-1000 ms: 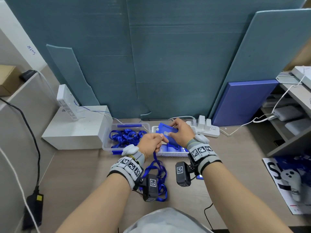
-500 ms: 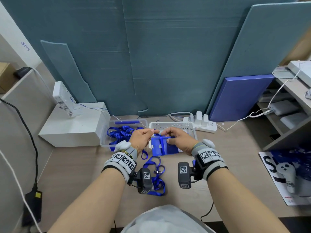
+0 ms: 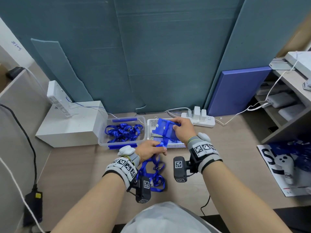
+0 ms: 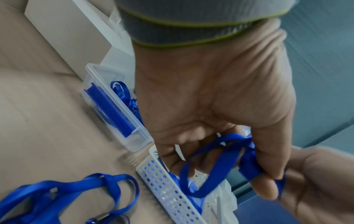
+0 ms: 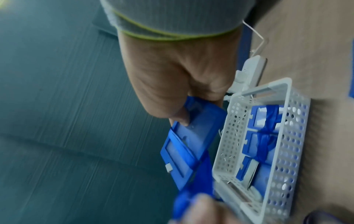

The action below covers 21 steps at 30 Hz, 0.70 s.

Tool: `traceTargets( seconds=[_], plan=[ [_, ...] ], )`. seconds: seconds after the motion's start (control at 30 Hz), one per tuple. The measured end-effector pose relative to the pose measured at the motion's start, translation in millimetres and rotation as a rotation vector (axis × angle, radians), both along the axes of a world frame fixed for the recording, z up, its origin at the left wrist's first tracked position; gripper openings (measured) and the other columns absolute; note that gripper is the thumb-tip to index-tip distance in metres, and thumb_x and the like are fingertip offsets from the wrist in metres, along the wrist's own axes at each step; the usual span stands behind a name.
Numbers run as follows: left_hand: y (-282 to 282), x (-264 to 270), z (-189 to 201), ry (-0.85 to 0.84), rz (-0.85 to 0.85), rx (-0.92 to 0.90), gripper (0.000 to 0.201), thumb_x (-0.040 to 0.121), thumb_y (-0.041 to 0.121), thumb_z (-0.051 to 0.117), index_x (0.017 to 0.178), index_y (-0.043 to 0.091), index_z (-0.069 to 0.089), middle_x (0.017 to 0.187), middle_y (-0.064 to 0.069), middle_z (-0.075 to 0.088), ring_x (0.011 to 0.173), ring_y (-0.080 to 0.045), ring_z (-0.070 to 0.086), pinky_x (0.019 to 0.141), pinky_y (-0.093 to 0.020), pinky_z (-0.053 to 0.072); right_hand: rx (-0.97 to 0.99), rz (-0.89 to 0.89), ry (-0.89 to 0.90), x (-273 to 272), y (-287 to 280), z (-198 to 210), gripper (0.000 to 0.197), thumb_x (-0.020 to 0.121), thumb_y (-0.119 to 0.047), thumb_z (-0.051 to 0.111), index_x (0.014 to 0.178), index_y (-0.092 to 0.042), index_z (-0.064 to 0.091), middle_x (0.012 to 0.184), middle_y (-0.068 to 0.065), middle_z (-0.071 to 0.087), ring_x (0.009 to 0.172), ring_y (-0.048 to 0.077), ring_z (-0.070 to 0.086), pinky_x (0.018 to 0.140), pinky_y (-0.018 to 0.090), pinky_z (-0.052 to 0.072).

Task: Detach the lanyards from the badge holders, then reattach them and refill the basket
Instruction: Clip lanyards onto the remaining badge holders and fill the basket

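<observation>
My right hand (image 3: 180, 130) (image 5: 182, 97) grips a blue badge holder (image 3: 165, 130) (image 5: 193, 141) above the white perforated basket (image 3: 151, 122) (image 5: 287, 145). A blue lanyard (image 3: 162, 143) (image 4: 220, 160) wraps across the holder and runs down to my left hand (image 3: 151, 150) (image 4: 226, 118), which pinches the strap at the basket's near edge. More of this lanyard (image 3: 154, 174) lies looped on the table under my left wrist. Several wrapped blue badge holders (image 5: 262, 136) lie inside the basket.
A clear plastic box (image 3: 102, 143) holding loose blue lanyards (image 3: 123, 132) stands left of the basket, next to a white box (image 3: 67, 128). A white power strip (image 3: 203, 121) sits behind the basket. Shelves and a printed sheet with a controller (image 3: 284, 169) are at the right.
My right hand lifted the badge holder up and back over the basket. My left hand drew toward me with the lanyard strap, pulling it taut across the holder.
</observation>
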State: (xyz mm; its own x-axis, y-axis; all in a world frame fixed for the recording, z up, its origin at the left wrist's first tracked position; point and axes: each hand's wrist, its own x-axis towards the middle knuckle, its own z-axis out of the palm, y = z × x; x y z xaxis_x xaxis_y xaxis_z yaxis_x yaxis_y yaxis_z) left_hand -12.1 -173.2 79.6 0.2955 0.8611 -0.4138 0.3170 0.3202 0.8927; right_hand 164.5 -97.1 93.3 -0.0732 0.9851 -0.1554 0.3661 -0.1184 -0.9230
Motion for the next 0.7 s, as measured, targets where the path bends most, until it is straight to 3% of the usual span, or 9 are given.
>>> traceTargets(
  seconds=[0.07, 0.17, 0.27, 0.33, 0.37, 0.5, 0.63, 0.7],
  plan=[
    [3.7, 0.3, 6.3, -0.055, 0.031, 0.005, 0.019, 0.091, 0.030, 0.072, 0.077, 0.019, 0.078, 0.077, 0.001, 0.072, 0.072, -0.019, 0.054, 0.071, -0.025, 0.044, 0.022, 0.075, -0.145, -0.4, -1.6, -5.7, 0.044, 0.086, 0.011, 0.046, 0.110, -0.010, 0.076, 0.104, 0.005, 0.073, 0.096, 0.016, 0.061, 0.084, 0.020, 0.044],
    [11.8, -0.3, 21.6, -0.077, 0.082, 0.086, 0.018, 0.091, 0.024, 0.071, 0.078, 0.012, 0.077, 0.077, 0.005, 0.071, 0.069, -0.001, 0.060, 0.072, -0.013, 0.042, 0.010, 0.200, -0.232, -2.7, -5.0, -16.6, 0.045, 0.081, 0.007, 0.050, 0.103, -0.020, 0.078, 0.102, -0.002, 0.075, 0.101, 0.015, 0.064, 0.093, 0.025, 0.049],
    [21.4, -7.2, 24.9, -0.052, 0.157, 0.197, 0.016, 0.092, 0.028, 0.070, 0.088, 0.018, 0.082, 0.097, 0.005, 0.067, 0.098, -0.006, 0.061, 0.090, -0.015, 0.041, 0.014, 0.271, -0.206, -4.9, -8.2, -21.6, 0.040, 0.081, 0.002, 0.059, 0.093, -0.033, 0.074, 0.095, -0.005, 0.075, 0.096, 0.018, 0.069, 0.091, 0.037, 0.056],
    [23.9, -11.4, 21.4, -0.072, 0.244, 0.204, 0.019, 0.094, 0.030, 0.067, 0.097, 0.019, 0.082, 0.116, 0.007, 0.067, 0.115, -0.007, 0.060, 0.099, -0.015, 0.039, -0.006, 0.297, -0.139, -5.7, -10.4, -18.0, 0.040, 0.083, 0.004, 0.058, 0.102, -0.029, 0.070, 0.100, 0.005, 0.072, 0.096, 0.022, 0.069, 0.088, 0.043, 0.058],
    [24.2, -12.3, 18.6, -0.117, 0.300, 0.172, 0.021, 0.095, 0.029, 0.065, 0.102, 0.016, 0.081, 0.122, 0.005, 0.068, 0.120, -0.012, 0.060, 0.103, -0.020, 0.042, -0.020, 0.309, -0.100, -6.1, -11.4, -15.0, 0.040, 0.084, 0.007, 0.057, 0.107, -0.025, 0.067, 0.104, 0.009, 0.070, 0.095, 0.023, 0.069, 0.085, 0.042, 0.058],
    [21.8, -17.7, 3.1, -0.282, 0.476, 0.055, 0.028, 0.098, 0.028, 0.061, 0.108, 0.006, 0.077, 0.112, -0.014, 0.074, 0.110, -0.033, 0.068, 0.107, -0.050, 0.048, -0.038, 0.378, -0.002, -5.6, -12.8, -4.6, 0.035, 0.089, 0.005, 0.061, 0.115, -0.019, 0.060, 0.100, 0.013, 0.069, 0.077, 0.013, 0.063, 0.070, 0.020, 0.048],
    [17.0, -18.1, 1.4, -0.327, 0.566, -0.027, 0.049, 0.089, 0.050, 0.064, 0.107, 0.007, 0.077, 0.112, -0.020, 0.073, 0.110, -0.042, 0.066, 0.105, -0.056, 0.047, -0.080, 0.465, 0.050, -5.9, -15.2, -1.3, 0.040, 0.086, 0.005, 0.063, 0.114, -0.025, 0.062, 0.087, 0.004, 0.064, 0.072, 0.013, 0.056, 0.067, 0.025, 0.048],
    [15.2, -17.0, 4.8, -0.360, 0.612, -0.089, 0.057, 0.093, 0.052, 0.058, 0.110, 0.001, 0.074, 0.114, -0.022, 0.072, 0.111, -0.045, 0.065, 0.105, -0.056, 0.047, -0.089, 0.479, 0.091, -5.6, -17.0, -0.5, 0.044, 0.086, 0.004, 0.065, 0.117, -0.026, 0.063, 0.083, 0.001, 0.061, 0.073, 0.012, 0.057, 0.069, 0.025, 0.049]
  ],
)
